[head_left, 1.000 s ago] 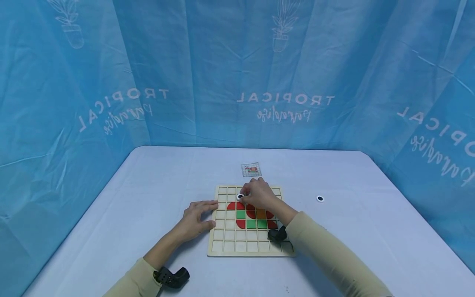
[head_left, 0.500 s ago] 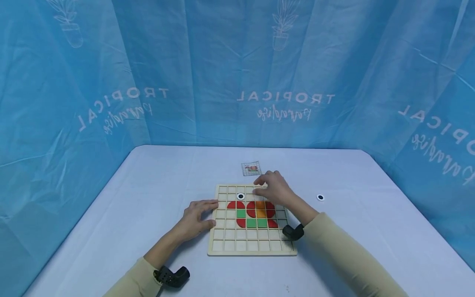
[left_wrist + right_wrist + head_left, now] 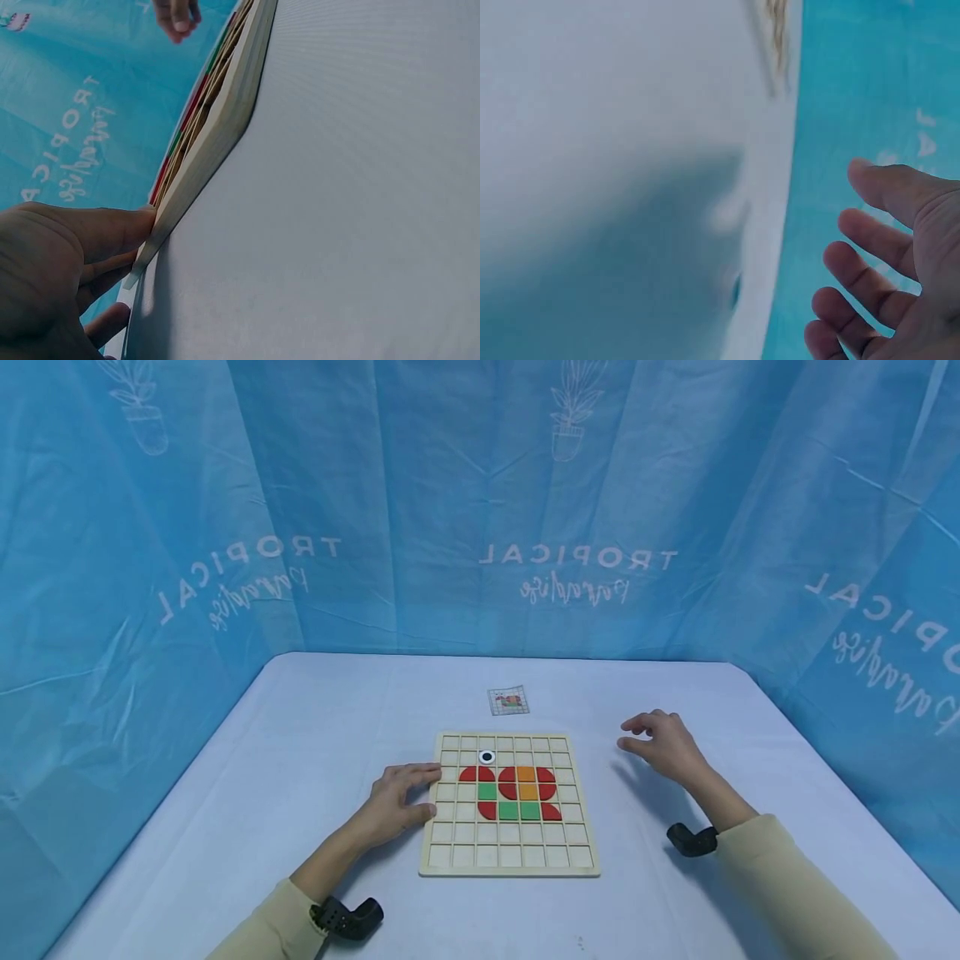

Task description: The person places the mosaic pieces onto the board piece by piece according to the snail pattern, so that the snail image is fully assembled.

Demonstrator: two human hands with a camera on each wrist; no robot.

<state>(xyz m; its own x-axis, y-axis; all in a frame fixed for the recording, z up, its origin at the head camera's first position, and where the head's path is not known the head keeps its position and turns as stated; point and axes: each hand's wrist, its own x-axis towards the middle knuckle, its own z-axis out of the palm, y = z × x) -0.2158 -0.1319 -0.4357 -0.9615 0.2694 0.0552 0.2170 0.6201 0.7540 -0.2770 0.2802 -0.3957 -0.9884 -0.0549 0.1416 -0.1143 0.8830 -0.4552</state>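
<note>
A wooden grid board [image 3: 510, 857] lies on the white table with red, green and orange tiles [image 3: 528, 792] set in its middle cells. Near its upper left, a white disc with a black centre [image 3: 487, 757], like a toy eye, sits above the red tiles. My left hand [image 3: 397, 802] rests at the board's left edge, thumb and fingertips touching the rim; the left wrist view shows the thumb [image 3: 112, 229] against the wooden side. To the right of the board my right hand [image 3: 663, 747] hovers over the table, fingers loosely bent and nothing between them, covering where a second disc lay.
A small picture card [image 3: 508, 700] with a coloured figure on a grid lies beyond the board. Blue printed curtains [image 3: 480, 510] hang around the back and sides of the table [image 3: 337, 710].
My right hand has let go of the eye disc on the board and moved right, off the board and over the second disc's spot. My left hand has stayed put.
</note>
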